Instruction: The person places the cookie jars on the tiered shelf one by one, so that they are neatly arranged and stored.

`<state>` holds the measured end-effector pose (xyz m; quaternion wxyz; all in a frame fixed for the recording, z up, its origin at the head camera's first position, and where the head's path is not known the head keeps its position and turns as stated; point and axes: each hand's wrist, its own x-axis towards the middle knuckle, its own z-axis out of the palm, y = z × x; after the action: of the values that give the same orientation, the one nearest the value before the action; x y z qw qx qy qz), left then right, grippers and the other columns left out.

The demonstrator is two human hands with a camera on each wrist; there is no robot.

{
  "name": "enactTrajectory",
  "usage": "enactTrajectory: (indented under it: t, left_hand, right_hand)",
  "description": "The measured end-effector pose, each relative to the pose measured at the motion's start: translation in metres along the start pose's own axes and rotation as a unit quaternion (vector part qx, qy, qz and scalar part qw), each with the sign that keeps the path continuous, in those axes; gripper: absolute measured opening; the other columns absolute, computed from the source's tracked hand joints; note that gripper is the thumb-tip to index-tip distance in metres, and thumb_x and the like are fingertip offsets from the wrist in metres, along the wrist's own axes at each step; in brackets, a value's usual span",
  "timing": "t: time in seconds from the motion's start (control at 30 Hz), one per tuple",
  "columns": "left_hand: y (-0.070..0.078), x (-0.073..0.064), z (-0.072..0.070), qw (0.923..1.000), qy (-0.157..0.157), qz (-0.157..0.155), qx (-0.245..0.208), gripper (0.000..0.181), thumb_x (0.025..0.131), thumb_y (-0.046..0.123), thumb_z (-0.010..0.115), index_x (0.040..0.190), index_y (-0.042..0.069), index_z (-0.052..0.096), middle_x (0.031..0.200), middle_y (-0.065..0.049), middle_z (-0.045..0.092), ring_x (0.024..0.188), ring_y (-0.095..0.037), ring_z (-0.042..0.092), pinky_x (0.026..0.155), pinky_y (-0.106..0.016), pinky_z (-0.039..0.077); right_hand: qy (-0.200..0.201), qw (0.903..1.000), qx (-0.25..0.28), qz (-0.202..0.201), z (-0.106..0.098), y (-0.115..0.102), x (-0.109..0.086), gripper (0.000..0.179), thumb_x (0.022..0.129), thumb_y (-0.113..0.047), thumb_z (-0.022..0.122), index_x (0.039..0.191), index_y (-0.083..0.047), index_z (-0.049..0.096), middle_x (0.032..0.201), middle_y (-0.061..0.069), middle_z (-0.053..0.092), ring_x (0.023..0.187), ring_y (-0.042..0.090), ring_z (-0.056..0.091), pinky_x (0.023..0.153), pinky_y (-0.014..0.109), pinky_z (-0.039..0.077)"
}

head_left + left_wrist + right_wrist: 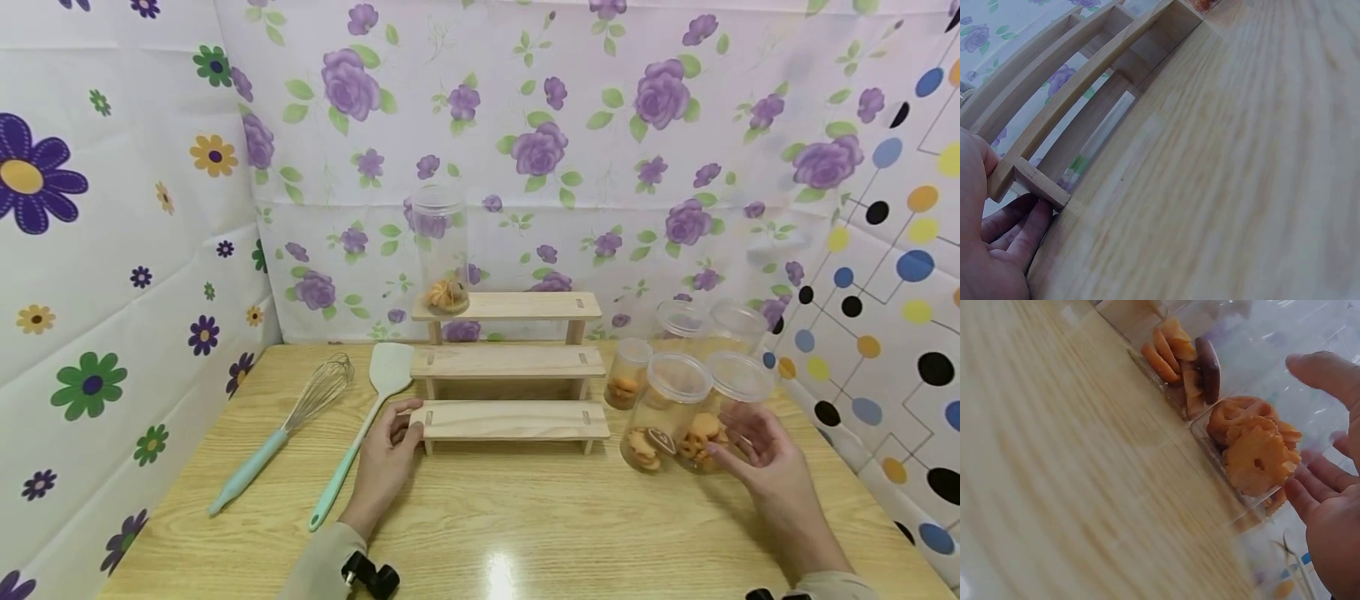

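Note:
A three-step wooden display stand (514,418) stands mid-table. My left hand (390,450) grips the left end of its lowest step, thumb and fingers around the board's end beside the leg. A tall clear jar (441,250) with cookies in its bottom stands on the top step's left end. My right hand (765,467) is at the front right clear jar (738,383) of cookies, fingers spread along its right side and thumb extended before it. In the right wrist view, the jar's cookies (1257,456) lie between the open thumb and the fingers. Another cookie jar (667,408) stands just left.
Behind these stand a smaller jar (628,375) and two more clear jars, one at the back left (681,321) and one at the back right (738,325). Left of the stand lie a mint-handled spatula (345,475) and a whisk (281,437). Patterned cloth walls (540,150) enclose the table.

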<state>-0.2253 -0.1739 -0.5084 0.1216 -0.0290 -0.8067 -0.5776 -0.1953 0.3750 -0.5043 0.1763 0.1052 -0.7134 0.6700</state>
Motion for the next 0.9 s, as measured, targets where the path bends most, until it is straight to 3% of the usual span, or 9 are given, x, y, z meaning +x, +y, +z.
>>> enactTrajectory:
  t: [0.23,0.5,0.7,0.9]
  left_hand:
    - [-0.0010,0.0000,-0.0001,1.0000,0.001,0.004,-0.004,0.033,0.114,0.019,0.065,0.145,0.026,0.069,0.125,-0.006,0.079,0.111,-0.019,0.073,0.088,-0.026,0.055]
    - [-0.0006,-0.0002,-0.0008,1.0000,0.001,0.000,0.001,0.033,0.114,0.018,0.065,0.145,0.027,0.069,0.125,-0.006,0.079,0.110,-0.019,0.073,0.087,-0.026,0.055]
    - [0.0013,-0.0015,-0.0009,1.0000,0.000,0.004,0.007,0.032,0.114,0.020,0.065,0.146,0.026,0.068,0.126,-0.006,0.078,0.111,-0.019,0.073,0.088,-0.026,0.055]
    - [0.0016,-0.0006,0.0003,1.0000,0.004,0.002,0.007,0.032,0.114,0.018,0.065,0.144,0.026,0.069,0.126,-0.006,0.079,0.112,-0.018,0.074,0.089,-0.025,0.055]
  right_hand:
    - [-0.018,0.9993,-0.032,-0.006,-0.0021,0.0075,0.0000,0.078,0.093,0.019,0.079,0.162,0.003,0.047,0.148,0.002,0.068,0.131,0.004,0.064,0.105,0.013,0.050]
    - [-0.027,0.9985,-0.046,-0.016,-0.0012,0.0113,-0.0012,0.075,0.092,0.019,0.080,0.159,0.004,0.050,0.150,0.003,0.064,0.134,0.004,0.063,0.106,0.012,0.049]
    - [-0.011,0.9954,-0.095,-0.011,-0.0007,0.0107,-0.0015,0.073,0.092,0.014,0.084,0.156,0.008,0.051,0.150,0.008,0.063,0.133,0.002,0.063,0.106,0.011,0.048]
    - [0.008,0.9956,-0.093,-0.002,-0.0017,0.0095,-0.0032,0.067,0.091,0.012,0.086,0.151,0.006,0.056,0.143,-0.004,0.066,0.129,-0.001,0.063,0.104,0.009,0.048]
